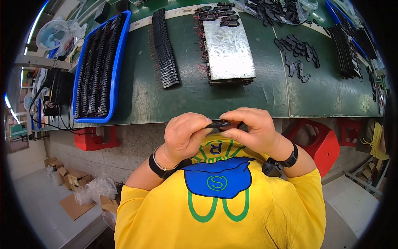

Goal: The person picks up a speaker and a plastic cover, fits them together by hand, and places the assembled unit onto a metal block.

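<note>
Just past the near edge of the green table, both hands meet in front of my chest around a small flat black plastic piece (218,124). My left hand (185,136) pinches its left end between thumb and fingers. Thumb and fingertips of my right hand (253,128) close on the other end, with something dark partly hidden under the palm. Beyond the hands, a shiny metal plate (228,50) lies on a stack with red wires sticking out along its left side. Small black parts with red wires (224,14) sit on its far end.
Left on the table (186,99) are a long row of black parts (165,50) and a blue tray (92,120) filled with similar rows. Loose black pieces (298,46) and upright black strips (345,52) lie right. Red stools (319,145) stand below the table edge.
</note>
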Tool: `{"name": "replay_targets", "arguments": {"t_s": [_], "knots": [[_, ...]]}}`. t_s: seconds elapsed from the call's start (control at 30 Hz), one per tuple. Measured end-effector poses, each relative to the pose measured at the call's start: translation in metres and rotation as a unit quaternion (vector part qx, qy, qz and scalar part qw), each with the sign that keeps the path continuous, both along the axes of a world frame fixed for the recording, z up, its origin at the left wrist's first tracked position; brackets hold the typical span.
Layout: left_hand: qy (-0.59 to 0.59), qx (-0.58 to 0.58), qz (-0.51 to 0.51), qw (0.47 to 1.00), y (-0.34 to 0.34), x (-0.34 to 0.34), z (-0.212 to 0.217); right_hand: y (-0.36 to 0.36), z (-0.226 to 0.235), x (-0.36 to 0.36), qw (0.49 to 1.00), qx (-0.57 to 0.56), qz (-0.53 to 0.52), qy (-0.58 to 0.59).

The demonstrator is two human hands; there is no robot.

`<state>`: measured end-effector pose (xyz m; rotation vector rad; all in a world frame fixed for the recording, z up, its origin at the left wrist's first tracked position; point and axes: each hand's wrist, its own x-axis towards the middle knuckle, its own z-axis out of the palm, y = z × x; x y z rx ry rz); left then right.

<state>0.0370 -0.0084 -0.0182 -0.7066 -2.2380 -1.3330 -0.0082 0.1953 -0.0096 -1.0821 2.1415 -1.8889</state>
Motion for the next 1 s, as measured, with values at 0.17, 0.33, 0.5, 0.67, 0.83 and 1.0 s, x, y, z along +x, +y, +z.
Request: {"name": "replay_targets", "arguments": {"t_s": [0.17,0.33,0.5,0.67,0.83,1.0], "knots": [[-0.041,0.015,-0.017,0.999,-0.003,0.000,0.002,-0.002,-0.005,-0.008,0.992,0.009,-0.001,0.128],[-0.042,0.007,-0.002,0.999,-0.007,-0.007,0.022,-0.005,-0.001,-0.010,0.983,0.031,-0.001,0.183],[-0.027,-0.063,-0.038,0.997,-0.018,-0.006,0.027,-0.015,0.004,-0.007,0.974,0.067,0.012,0.216],[-0.023,-0.066,-0.008,0.998,-0.032,-0.011,0.021,-0.032,0.003,-0.010,0.975,0.086,-0.019,0.204],[-0.016,-0.053,0.127,0.990,-0.061,-0.025,0.003,-0.021,0.021,-0.018,0.969,0.174,0.005,0.175],[-0.006,-0.132,0.203,0.970,-0.071,-0.033,-0.004,-0.005,0.074,-0.073,0.948,0.228,-0.109,0.193]]}}
